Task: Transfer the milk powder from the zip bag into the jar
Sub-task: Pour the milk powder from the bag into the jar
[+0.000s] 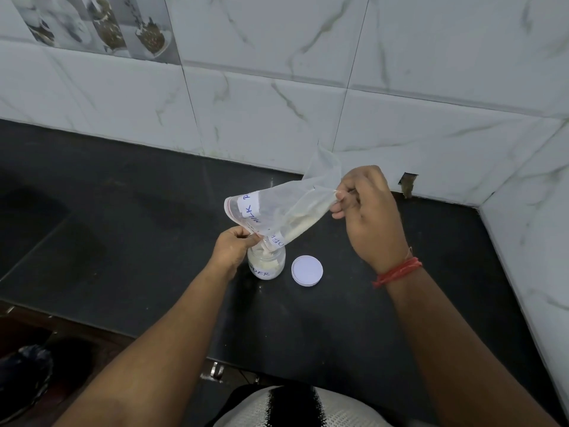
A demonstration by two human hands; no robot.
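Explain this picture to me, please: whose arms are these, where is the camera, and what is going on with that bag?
There is no machine here. A person wears a wide-angle camera on the head, so you look forward and down along their own two arms. The dark counter meets a tiled wall behind.

The right hand pinches the closed bottom end of a clear zip bag and lifts it high. The left hand pinches the bag's open end low, right over the mouth of a small jar that stands on the counter. So the bag slopes downward and the pale milk powder slides along its lower edge into the jar, which already holds some.

Beside the jar, to its right and apart from it, lies the white lid, flat on the counter. A red thread circles the right wrist.
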